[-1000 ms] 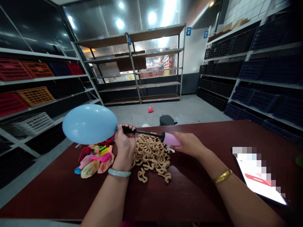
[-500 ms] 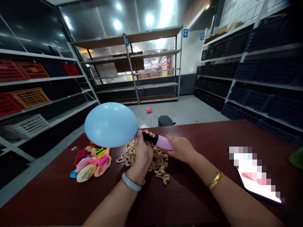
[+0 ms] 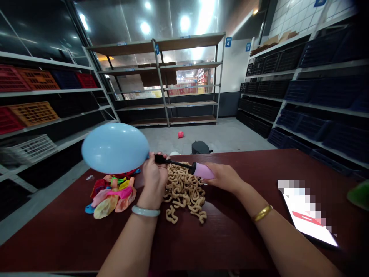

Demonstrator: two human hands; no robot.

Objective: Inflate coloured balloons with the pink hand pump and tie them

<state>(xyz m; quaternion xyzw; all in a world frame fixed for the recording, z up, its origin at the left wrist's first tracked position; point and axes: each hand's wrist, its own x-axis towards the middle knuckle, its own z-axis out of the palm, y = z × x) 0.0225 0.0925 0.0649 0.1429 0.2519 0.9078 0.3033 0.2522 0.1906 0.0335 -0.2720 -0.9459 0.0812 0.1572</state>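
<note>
Well, nearest you the dark red table (image 3: 225,250) stretches across, with the pile of curled tan pieces (image 3: 186,188) between your wrists, the phone (image 3: 308,219) well off to the right and the limp balloons (image 3: 112,194) heaped to the left. A little farther in, your hands are apart from each other, each clasped on a part of the hand pump (image 3: 204,171): your right hand (image 3: 226,177) wraps the pink barrel, while your left hand (image 3: 155,176) grips the black end, where the blue balloon (image 3: 115,148) meets it; your grip hides the join, so you cannot tell how the neck is held. The relation to watch, I'd judge, is the pump's long axis: it runs right to left between your hands, its left end slightly higher in view, with black rod bare between the two grips. The balloon's own long axis lies sideways too, just left of your left hand, which is much the nearer one; your right sits at the opposite end. Beyond the table's far edge, a red ball (image 3: 180,134) rests on the floor before the shelf rack (image 3: 193,104).
</note>
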